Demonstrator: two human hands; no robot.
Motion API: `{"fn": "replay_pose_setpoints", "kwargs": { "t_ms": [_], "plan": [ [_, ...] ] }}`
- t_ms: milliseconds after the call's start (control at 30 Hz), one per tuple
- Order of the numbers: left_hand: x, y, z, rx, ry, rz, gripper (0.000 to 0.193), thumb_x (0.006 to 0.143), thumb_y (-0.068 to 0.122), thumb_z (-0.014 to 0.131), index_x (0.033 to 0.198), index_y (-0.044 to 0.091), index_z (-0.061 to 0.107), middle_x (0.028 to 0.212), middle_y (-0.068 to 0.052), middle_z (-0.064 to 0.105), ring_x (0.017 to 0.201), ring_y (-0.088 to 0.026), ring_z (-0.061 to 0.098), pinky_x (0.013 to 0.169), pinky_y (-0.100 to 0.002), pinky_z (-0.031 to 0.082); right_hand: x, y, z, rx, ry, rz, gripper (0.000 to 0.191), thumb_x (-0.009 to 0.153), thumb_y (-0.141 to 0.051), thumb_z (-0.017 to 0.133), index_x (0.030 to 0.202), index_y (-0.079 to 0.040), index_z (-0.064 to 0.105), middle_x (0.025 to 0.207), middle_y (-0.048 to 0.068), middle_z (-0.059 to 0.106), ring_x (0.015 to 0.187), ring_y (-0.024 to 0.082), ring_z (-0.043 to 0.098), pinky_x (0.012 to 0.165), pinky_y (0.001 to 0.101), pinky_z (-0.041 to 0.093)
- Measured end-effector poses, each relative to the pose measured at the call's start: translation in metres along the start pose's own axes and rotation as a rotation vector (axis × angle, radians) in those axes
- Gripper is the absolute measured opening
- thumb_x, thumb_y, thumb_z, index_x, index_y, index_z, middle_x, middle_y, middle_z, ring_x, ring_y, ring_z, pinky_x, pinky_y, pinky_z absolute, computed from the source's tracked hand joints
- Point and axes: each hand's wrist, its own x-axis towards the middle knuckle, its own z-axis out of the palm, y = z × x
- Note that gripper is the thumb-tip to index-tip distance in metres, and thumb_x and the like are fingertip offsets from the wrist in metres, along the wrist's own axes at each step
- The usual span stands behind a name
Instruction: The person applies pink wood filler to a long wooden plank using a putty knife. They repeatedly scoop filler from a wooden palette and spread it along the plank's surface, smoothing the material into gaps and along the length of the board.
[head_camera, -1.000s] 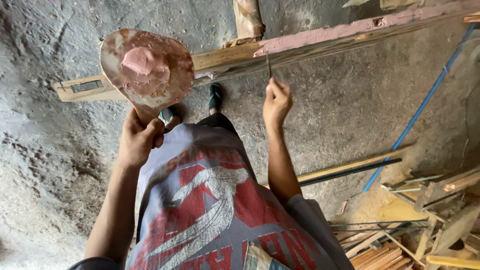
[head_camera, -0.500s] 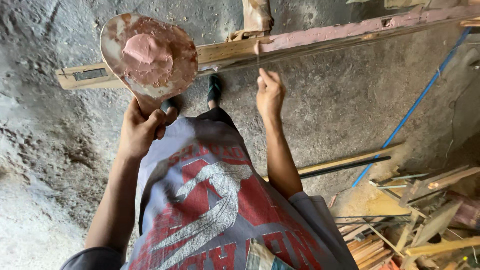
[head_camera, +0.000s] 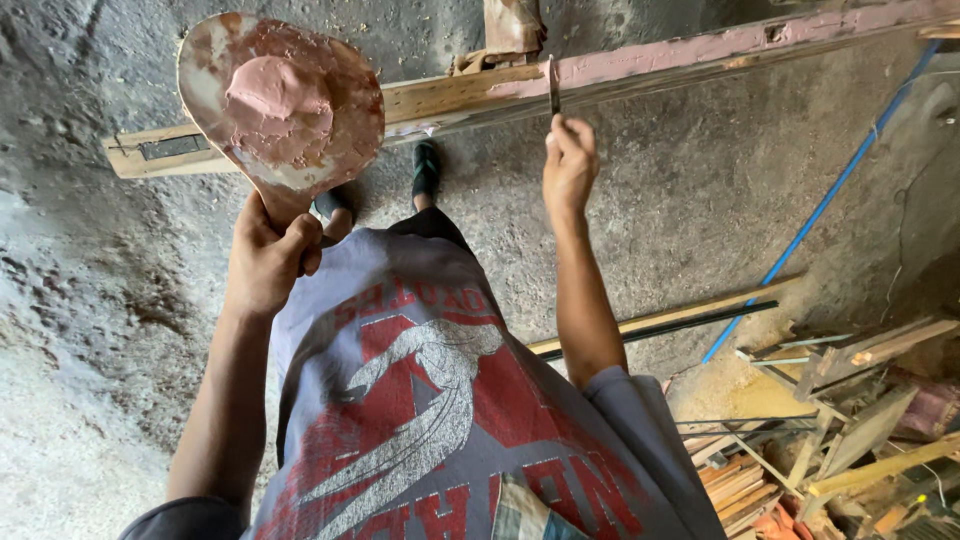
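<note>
The left hand (head_camera: 268, 258) is closed around the handle of a flat rounded board (head_camera: 285, 105) held up at the left, which carries a sizeable mound of pink putty (head_camera: 277, 97), so plenty of filler remains to be spread. At centre, the right hand (head_camera: 568, 165) pinches a narrow putty knife (head_camera: 553, 85) with its blade touching the long wooden beam (head_camera: 480, 90) that runs across the view. By my judgement the job is partly done: the beam's right stretch carries a pink coat, while the portion from the blade leftward shows bare wood yet to be filled.
</note>
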Motion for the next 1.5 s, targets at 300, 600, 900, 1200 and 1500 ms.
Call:
{"fn": "replay_pose_setpoints", "kwargs": {
  "t_ms": [300,600,900,1200,1500],
  "plan": [
    [-0.004,0.002,-0.002,-0.027,0.013,0.009,0.028,0.096,0.003,0.057,0.121,0.0,0.045,0.079,-0.004,0.055,0.054,-0.011,0.051,0.046,-0.025,0.041,-0.002,0.017,-0.026,-0.015,0.014,0.097,0.026,0.093,0.001,0.074,0.117,-0.005,0.077,0.111,0.014,0.071,0.097,0.028,0.072,0.084,0.037,0.058],
    [0.001,-0.006,-0.006,0.012,-0.009,0.03,0.024,0.097,0.003,0.057,0.117,-0.001,0.044,0.078,-0.006,0.056,0.055,-0.011,0.053,0.047,-0.026,0.042,0.008,0.003,-0.003,0.048,-0.147,0.162,0.027,0.093,-0.002,0.072,0.119,-0.007,0.077,0.111,0.013,0.074,0.096,0.024,0.073,0.085,0.0346,0.059],
    [0.006,-0.006,-0.014,-0.003,-0.005,0.019,0.025,0.096,0.003,0.057,0.118,-0.001,0.044,0.081,-0.006,0.059,0.055,-0.01,0.053,0.047,-0.025,0.043,-0.01,-0.038,0.016,0.059,-0.262,0.056,0.022,0.095,-0.004,0.071,0.117,-0.003,0.076,0.113,0.013,0.072,0.094,0.023,0.071,0.081,0.033,0.06],
    [0.007,0.001,-0.017,-0.04,-0.007,0.021,0.03,0.096,0.002,0.057,0.122,0.0,0.044,0.082,-0.006,0.059,0.056,-0.01,0.053,0.047,-0.025,0.044,-0.022,-0.049,0.003,0.125,-0.392,0.065,0.015,0.097,-0.007,0.071,0.111,-0.006,0.078,0.111,0.011,0.072,0.087,0.019,0.071,0.065,0.0274,0.059],
    [0.002,0.002,-0.022,-0.053,0.013,0.038,0.03,0.098,0.002,0.056,0.124,0.0,0.043,0.079,-0.005,0.055,0.055,-0.011,0.052,0.047,-0.025,0.042,0.064,-0.003,-0.062,-0.075,-0.401,-0.006,0.021,0.096,-0.006,0.074,0.115,-0.011,0.079,0.115,0.011,0.075,0.095,0.023,0.072,0.085,0.0344,0.058]
  ]
}}
